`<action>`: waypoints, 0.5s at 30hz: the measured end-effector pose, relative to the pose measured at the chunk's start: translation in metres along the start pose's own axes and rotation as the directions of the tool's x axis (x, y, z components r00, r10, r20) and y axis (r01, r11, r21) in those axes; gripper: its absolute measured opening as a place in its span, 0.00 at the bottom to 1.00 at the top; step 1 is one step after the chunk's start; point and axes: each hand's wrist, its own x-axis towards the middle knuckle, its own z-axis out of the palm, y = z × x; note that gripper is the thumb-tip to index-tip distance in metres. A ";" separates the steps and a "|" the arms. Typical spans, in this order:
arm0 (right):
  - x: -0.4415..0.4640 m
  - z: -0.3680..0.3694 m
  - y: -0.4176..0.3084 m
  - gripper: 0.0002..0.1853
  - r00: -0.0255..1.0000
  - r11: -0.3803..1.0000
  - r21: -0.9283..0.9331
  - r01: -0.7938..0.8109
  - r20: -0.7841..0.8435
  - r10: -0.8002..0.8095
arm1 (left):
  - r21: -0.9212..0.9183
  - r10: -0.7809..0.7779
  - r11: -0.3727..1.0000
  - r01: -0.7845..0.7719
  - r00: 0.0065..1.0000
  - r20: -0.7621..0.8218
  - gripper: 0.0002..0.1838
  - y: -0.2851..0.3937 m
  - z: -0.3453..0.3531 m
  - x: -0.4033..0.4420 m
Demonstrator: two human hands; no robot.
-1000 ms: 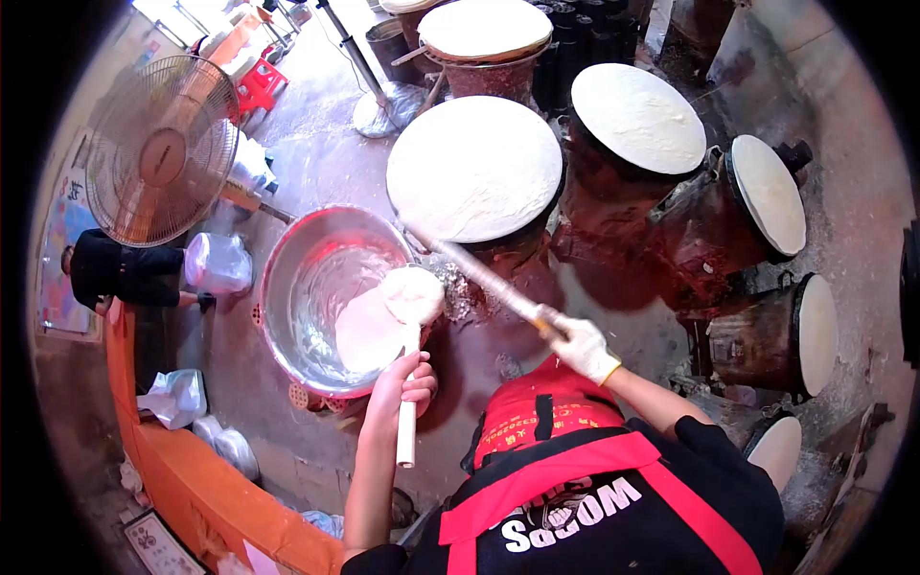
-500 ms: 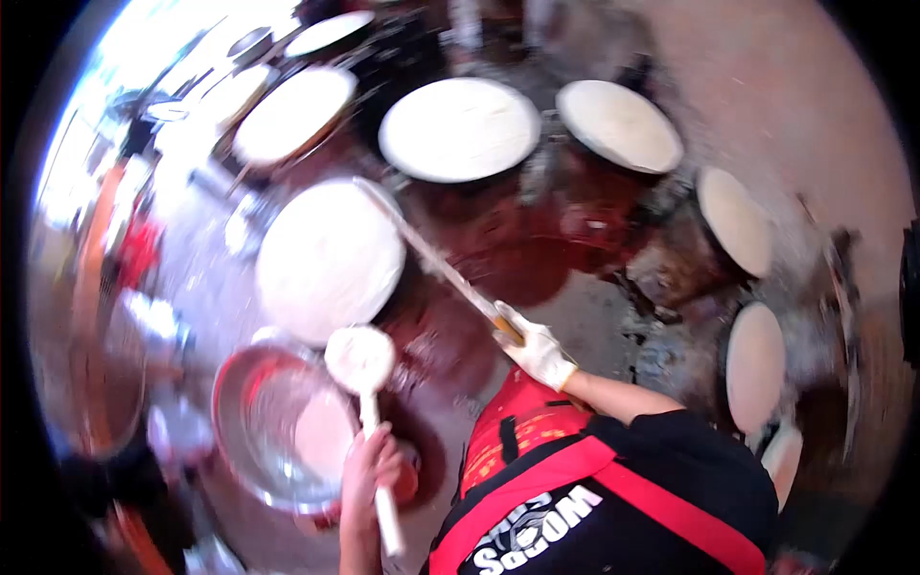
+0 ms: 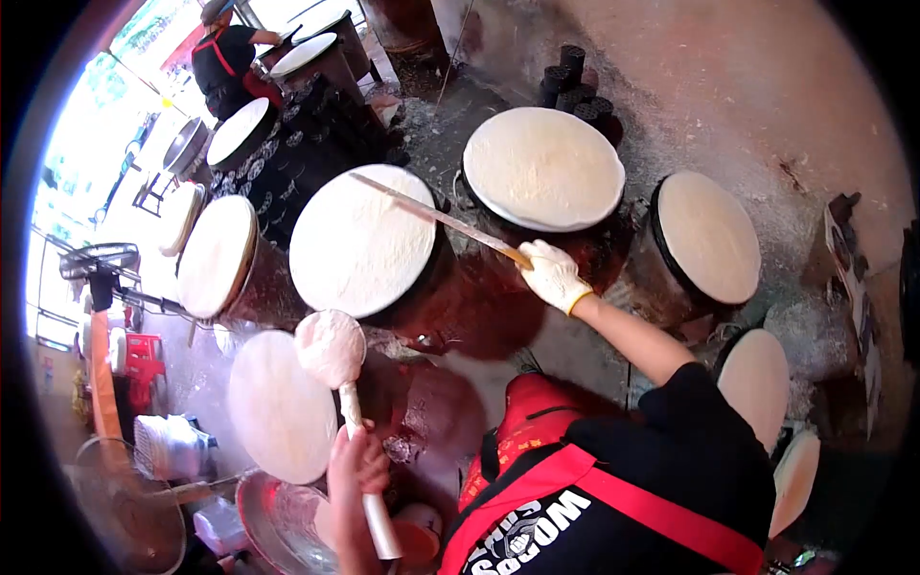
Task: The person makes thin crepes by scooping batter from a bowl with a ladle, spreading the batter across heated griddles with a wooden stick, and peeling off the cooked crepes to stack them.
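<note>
My bare left hand (image 3: 359, 470) is closed around the pale handle of a ladle (image 3: 331, 350), whose round bowl is full of thick white batter. The ladle hangs over the edge of the nearest round griddle (image 3: 273, 412), which has a smooth pale layer on it. My right hand (image 3: 553, 275), in a white glove, grips the wooden handle of a long flat spatula (image 3: 446, 218). The spatula's blade reaches across a second griddle (image 3: 350, 254) coated in uneven white batter. Whether the blade touches the batter, I cannot tell.
More coated griddles on drums curve around me, including one ahead (image 3: 543, 168) and one at right (image 3: 709, 235). A metal basin (image 3: 251, 508) stands low at left. Black cylindrical briquettes (image 3: 572, 86) are stacked behind. Another person (image 3: 225, 67) works at the far left.
The view has turned, so the basin and nearest griddle sit lower. My spatula has moved from the nearest griddle to the one beyond. Both hands keep their grips.
</note>
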 end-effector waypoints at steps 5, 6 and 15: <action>0.086 -0.026 0.031 0.21 0.988 0.987 -0.152 0.055 0.149 -0.033 | 0.248 0.189 0.957 -0.147 0.970 -0.154 0.07 0.011 0.098 0.021; 0.097 -0.022 0.039 0.22 0.979 0.982 -0.168 0.081 0.201 -0.046 | 0.121 0.064 0.991 -0.051 0.993 -0.104 0.07 0.021 0.107 0.026; 0.162 -0.058 0.079 0.20 0.951 0.945 0.302 -0.126 0.309 0.028 | -0.685 -0.220 0.596 0.419 0.906 0.362 0.14 0.024 0.134 0.077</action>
